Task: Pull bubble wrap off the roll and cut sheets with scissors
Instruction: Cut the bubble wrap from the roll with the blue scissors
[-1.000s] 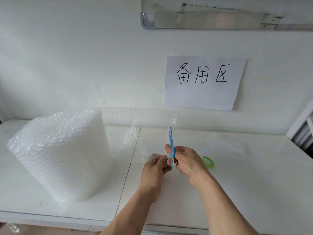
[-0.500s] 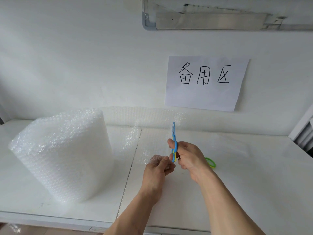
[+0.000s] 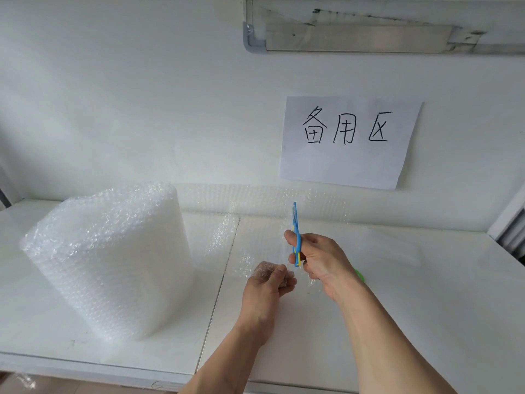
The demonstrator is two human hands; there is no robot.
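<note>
A big roll of bubble wrap [image 3: 110, 257] stands upright on the left of the white table [image 3: 426, 308]. A clear length of bubble wrap [image 3: 255, 220] runs from it to the right, rising toward the wall. My left hand [image 3: 268, 285] pinches the near edge of that sheet. Just right of it, my right hand [image 3: 321, 260] holds blue scissors [image 3: 295, 226] with yellow on the handle, blades pointing up and away into the sheet. The blades look nearly closed.
A green ring-shaped object [image 3: 360, 274] lies on the table behind my right wrist, mostly hidden. A paper sign [image 3: 349, 140] with handwritten characters hangs on the wall. A seam [image 3: 218, 294] splits the tabletop. A white frame [image 3: 508, 223] stands at the right edge.
My right hand has pushed the scissors farther away along the sheet, toward the wall. My left hand has kept its grip on the near edge.
</note>
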